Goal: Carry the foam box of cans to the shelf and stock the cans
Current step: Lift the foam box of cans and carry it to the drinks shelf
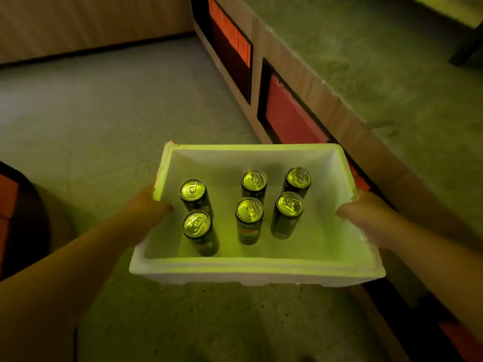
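A white foam box [256, 270] hangs in the air in front of me, above the floor. Several slim dark cans [249, 220] with shiny tops stand upright inside it, in a left pair and a group toward the middle and right. My left hand [154, 205] grips the box's left wall, thumb over the rim. On the opposite side, my right hand [363, 210] clasps the right wall the same way. The fingers under both walls are hidden.
A low unit [352, 74] with a grey speckled top and red-fronted compartments [290, 113] runs along the right. Grey floor [104, 113] spreads to the left and ahead. A beige wall [91, 22] stands at the back. A dark and orange object [15, 218] sits at the left edge.
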The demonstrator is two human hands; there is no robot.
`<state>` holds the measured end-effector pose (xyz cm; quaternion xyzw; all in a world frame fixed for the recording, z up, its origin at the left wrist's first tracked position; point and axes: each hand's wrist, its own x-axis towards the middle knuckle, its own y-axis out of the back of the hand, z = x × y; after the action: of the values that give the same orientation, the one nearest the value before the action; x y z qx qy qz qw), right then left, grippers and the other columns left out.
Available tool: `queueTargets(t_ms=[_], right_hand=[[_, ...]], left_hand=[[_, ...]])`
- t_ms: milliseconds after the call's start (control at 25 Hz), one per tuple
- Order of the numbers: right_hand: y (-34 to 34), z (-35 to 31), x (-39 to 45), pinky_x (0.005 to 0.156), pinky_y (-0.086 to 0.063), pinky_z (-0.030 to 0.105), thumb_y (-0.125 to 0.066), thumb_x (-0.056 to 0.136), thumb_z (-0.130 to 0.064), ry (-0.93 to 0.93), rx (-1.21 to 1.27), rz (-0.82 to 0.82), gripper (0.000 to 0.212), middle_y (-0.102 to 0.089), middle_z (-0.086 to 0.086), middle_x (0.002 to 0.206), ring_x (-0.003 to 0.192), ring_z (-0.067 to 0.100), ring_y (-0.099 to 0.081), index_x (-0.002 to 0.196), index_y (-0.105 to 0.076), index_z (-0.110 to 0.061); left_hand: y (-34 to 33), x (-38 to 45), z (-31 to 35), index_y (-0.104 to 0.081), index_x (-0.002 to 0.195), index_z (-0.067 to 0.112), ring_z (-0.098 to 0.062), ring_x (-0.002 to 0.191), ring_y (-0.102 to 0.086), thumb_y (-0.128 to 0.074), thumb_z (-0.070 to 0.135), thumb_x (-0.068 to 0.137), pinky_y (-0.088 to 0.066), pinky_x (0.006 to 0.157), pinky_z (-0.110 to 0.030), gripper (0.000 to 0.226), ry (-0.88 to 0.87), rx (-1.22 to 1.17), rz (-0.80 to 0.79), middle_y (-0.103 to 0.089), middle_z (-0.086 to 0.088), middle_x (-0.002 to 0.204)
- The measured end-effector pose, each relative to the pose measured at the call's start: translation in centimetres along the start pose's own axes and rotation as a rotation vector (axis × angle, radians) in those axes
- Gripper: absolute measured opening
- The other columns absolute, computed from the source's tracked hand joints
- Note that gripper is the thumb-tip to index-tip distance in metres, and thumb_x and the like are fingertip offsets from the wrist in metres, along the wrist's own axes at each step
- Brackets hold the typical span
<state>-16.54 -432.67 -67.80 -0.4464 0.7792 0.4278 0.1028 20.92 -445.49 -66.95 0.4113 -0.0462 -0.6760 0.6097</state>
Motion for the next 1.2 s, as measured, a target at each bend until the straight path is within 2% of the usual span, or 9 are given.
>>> queueTargets(t_ms=[120,200,360,520,640,920,1040,1200], right_hand=[[-3.7,3.9,4.8,0.078,-0.050,0.043,-0.064,0.085,-0.002,-0.015,0.013,0.000,0.045,-0.060,0.010,0.103,0.094,0.034,-0.060,0.127,-0.053,-0.013],[-6.1,6.3,7.9,0.084,-0.052,0.046,-0.064,0.084,-0.003,-0.008,0.004,0.002,0.044,-0.062,0.010,0.107,0.097,0.035,-0.061,0.126,-0.054,-0.012],[-11.0,11.1,13.6,0.086,-0.051,0.047,-0.065,0.083,-0.004,-0.002,0.003,-0.018,0.050,-0.063,0.012,0.113,0.101,0.035,-0.061,0.132,-0.054,-0.013],[-14.7,15.0,18.6,0.084,-0.050,0.044,-0.065,0.085,-0.003,-0.011,-0.004,-0.003,0.051,-0.061,0.013,0.117,0.102,0.035,-0.059,0.133,-0.052,-0.012],[-16.8,17.4,21.6,0.081,-0.049,0.042,-0.065,0.085,-0.003,-0.012,-0.008,-0.003,0.052,-0.061,0.012,0.115,0.100,0.034,-0.059,0.134,-0.052,-0.014],[-20.5,21.3,26.7,0.092,-0.051,0.053,-0.068,0.083,-0.007,0.001,-0.039,0.033,0.056,-0.061,0.014,0.119,0.105,0.038,-0.059,0.136,-0.052,-0.016],[-21.5,22.8,28.1,0.092,-0.050,0.052,-0.068,0.084,-0.007,-0.014,-0.028,0.050,0.057,-0.060,0.015,0.123,0.108,0.039,-0.058,0.138,-0.050,-0.015],[-22.2,24.8,28.9,0.091,-0.050,0.050,-0.068,0.085,-0.007,-0.043,-0.024,0.062,0.058,-0.059,0.014,0.124,0.110,0.038,-0.058,0.139,-0.049,-0.017]], left_hand=[[-4.5,4.5,-4.0,-0.053,0.134,0.020,-0.036,0.094,-0.062,-0.067,0.008,0.086,-0.052,0.087,-0.051,0.052,0.010,-0.017,-0.019,-0.064,-0.017,0.106],[-7.2,7.4,-6.5,-0.051,0.136,0.022,-0.037,0.098,-0.062,-0.068,0.009,0.086,-0.052,0.086,-0.051,0.055,0.028,-0.019,-0.020,-0.063,-0.018,0.112],[-12.2,12.5,-11.3,-0.050,0.136,0.020,-0.037,0.098,-0.061,-0.069,0.014,0.085,-0.052,0.087,-0.052,0.054,0.040,0.016,-0.016,-0.062,-0.017,0.115],[-17.3,16.2,-15.5,-0.046,0.140,0.016,-0.033,0.094,-0.056,-0.065,0.007,0.088,-0.046,0.076,-0.043,0.056,0.073,-0.028,-0.004,-0.058,-0.016,0.111],[-20.2,18.6,-17.8,-0.045,0.140,0.014,-0.033,0.091,-0.055,-0.065,0.005,0.089,-0.045,0.075,-0.043,0.056,0.081,-0.045,0.005,-0.058,-0.018,0.113],[-25.0,23.1,-20.8,-0.044,0.142,0.018,-0.032,0.094,-0.055,-0.064,0.006,0.089,-0.046,0.077,-0.043,0.058,0.070,-0.025,0.002,-0.058,-0.017,0.117],[-26.5,24.3,-21.5,-0.042,0.144,0.019,-0.032,0.096,-0.054,-0.065,0.009,0.089,-0.046,0.079,-0.044,0.060,0.065,0.002,0.004,-0.057,-0.018,0.123],[-28.2,24.8,-22.9,-0.045,0.140,0.020,-0.034,0.096,-0.057,-0.064,0.009,0.089,-0.049,0.078,-0.044,0.056,0.090,0.004,-0.015,-0.058,-0.014,0.115]])
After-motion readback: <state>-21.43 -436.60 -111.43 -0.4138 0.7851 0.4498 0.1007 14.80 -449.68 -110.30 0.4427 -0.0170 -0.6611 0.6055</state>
